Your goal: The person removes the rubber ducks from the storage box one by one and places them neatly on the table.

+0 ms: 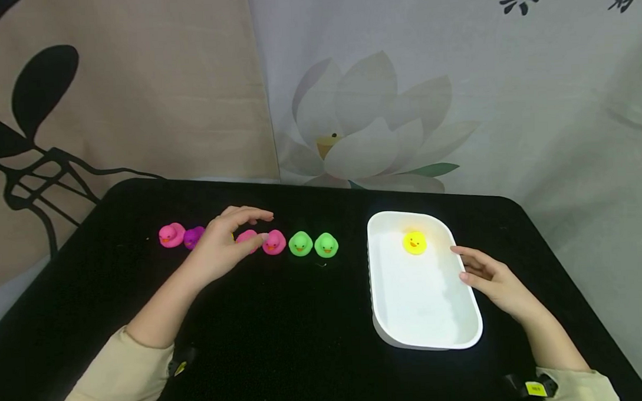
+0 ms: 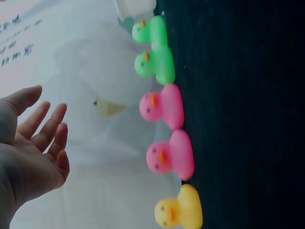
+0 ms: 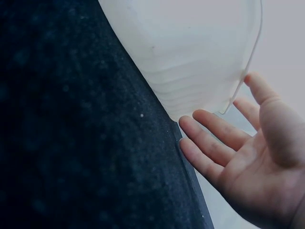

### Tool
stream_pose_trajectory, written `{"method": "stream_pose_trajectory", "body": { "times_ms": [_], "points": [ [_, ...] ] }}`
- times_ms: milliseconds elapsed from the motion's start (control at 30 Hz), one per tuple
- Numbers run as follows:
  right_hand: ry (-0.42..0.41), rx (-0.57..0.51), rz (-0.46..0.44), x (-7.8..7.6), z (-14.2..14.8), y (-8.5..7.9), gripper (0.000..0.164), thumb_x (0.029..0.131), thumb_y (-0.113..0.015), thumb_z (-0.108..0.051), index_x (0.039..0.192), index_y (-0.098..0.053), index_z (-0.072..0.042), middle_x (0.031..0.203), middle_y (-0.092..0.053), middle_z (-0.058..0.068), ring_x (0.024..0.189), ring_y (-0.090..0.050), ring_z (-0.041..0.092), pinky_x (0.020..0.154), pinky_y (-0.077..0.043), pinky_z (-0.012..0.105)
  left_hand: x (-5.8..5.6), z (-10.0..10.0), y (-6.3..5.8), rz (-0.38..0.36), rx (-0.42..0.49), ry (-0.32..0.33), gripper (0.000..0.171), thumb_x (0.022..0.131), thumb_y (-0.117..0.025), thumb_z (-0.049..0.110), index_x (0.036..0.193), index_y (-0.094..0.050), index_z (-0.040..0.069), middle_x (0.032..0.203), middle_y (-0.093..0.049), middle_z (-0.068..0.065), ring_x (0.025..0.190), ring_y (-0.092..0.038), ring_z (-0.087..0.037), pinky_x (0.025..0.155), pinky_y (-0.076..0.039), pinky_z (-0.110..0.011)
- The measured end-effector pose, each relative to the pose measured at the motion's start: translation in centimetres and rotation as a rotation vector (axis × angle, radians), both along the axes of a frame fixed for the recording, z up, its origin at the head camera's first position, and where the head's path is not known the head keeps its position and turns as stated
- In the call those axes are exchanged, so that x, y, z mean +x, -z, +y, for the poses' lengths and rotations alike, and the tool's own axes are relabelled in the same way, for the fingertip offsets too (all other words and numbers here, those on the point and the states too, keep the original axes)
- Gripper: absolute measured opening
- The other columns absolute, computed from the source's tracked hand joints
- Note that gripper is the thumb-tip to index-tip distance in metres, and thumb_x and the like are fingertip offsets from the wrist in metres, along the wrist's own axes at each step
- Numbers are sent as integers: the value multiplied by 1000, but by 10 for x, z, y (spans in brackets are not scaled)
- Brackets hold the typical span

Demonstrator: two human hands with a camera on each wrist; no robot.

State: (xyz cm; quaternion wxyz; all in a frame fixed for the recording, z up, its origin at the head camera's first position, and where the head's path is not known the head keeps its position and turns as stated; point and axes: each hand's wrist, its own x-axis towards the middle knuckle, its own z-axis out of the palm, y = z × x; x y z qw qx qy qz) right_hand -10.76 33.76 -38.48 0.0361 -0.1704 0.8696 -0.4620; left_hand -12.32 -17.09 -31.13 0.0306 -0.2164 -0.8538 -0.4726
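In the head view my left hand (image 1: pixel 216 245) hovers over a row of rubber ducks, thumb and fingers spread apart with nothing between them. Its thumb tip overlaps a pink duck (image 1: pixel 275 243). Two green ducks (image 1: pixel 301 244) end the row on the right; a pink duck (image 1: pixel 172 235) and a purple duck (image 1: pixel 193 238) are at the left. The hand partly hides the middle, where the left wrist view shows a yellow duck (image 2: pixel 178 212). My right hand (image 1: pixel 496 283) touches the right rim of a white tray (image 1: pixel 420 309) with loosely bent fingers. Inside sits another yellow duck (image 1: pixel 414 242).
A black cloth-covered table (image 1: pixel 283 331) carries everything. Behind its far edge hangs a curtain (image 1: pixel 189 81) printed with a lotus flower and dark leaves. The tray stands right of the duck row, separated from it by a gap.
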Motion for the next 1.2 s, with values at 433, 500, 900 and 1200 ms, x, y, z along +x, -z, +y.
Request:
{"method": "stream_pose_trajectory", "body": {
  "times_ms": [433, 500, 900, 1200],
  "points": [
    [-9, -5, 13, 1, -2, -1, 51, 94, -59, -5, 140, -41, 1, 129, -51, 29, 102, -60, 5, 79, -49, 21, -3, 50, 6, 38, 64, 136, 37, 86, -71, 15, 122, -63, 13, 124, -58, 2, 113, -49, -20, 93, -39, -48],
    [-8, -4, 13, 1, -2, -1, 50, 94, -59, -5, 140, -41, 1, 129, -51, 29, 102, -61, 7, 79, -49, 21, -4, 58, 8, 38, 56, 150, 37, 86, -71, 16, 122, -63, 14, 123, -58, 2, 112, -49, -20, 92, -39, -49],
    [1, 0, 4, 1, -2, -1, 49, 94, -60, -8, 140, -42, 0, 129, -51, 28, 104, -61, 9, 80, -50, 24, -9, 99, 12, 39, -71, 237, 35, 87, -72, 22, 120, -65, 17, 120, -60, 7, 109, -45, -14, 90, -36, -42],
    [5, 3, 1, 1, -1, 0, 49, 95, -60, -9, 140, -42, 0, 129, -51, 28, 104, -61, 10, 80, -50, 25, -13, 134, 11, 52, -123, 273, 37, 86, -74, 22, 121, -65, 14, 120, -62, 5, 107, -47, -11, 91, -35, -38]
  ]
}}
